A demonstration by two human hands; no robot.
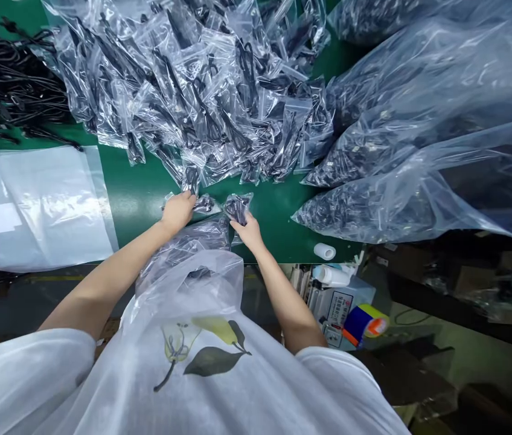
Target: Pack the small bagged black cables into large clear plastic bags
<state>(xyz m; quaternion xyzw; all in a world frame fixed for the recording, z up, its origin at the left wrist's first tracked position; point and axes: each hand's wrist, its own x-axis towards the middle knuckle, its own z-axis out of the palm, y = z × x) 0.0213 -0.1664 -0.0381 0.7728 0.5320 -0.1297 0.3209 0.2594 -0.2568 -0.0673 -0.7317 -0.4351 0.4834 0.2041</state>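
Note:
My left hand (178, 212) is closed at the near side of the bag pile, its fingers on a small zip bag with a dark coiled cable (190, 179). Beside those fingers lies another bagged cable (206, 205). To the right, my right hand (249, 232) pinches the lower end of a bagged black cable (236, 207), which points away from me. A large clear plastic bag (213, 266) lies between my forearms against my shirt, with dark bagged pieces showing in its far part. Beyond both hands spreads a wide pile of bagged cables (201, 103).
Loose black cables (16, 84) are heaped at the far left of the green table (133, 187). Flat clear bags (52, 205) lie at left. Large filled bags (383, 151) crowd the right. A white roll (325, 251) sits by the front edge, above a grey machine (346, 308).

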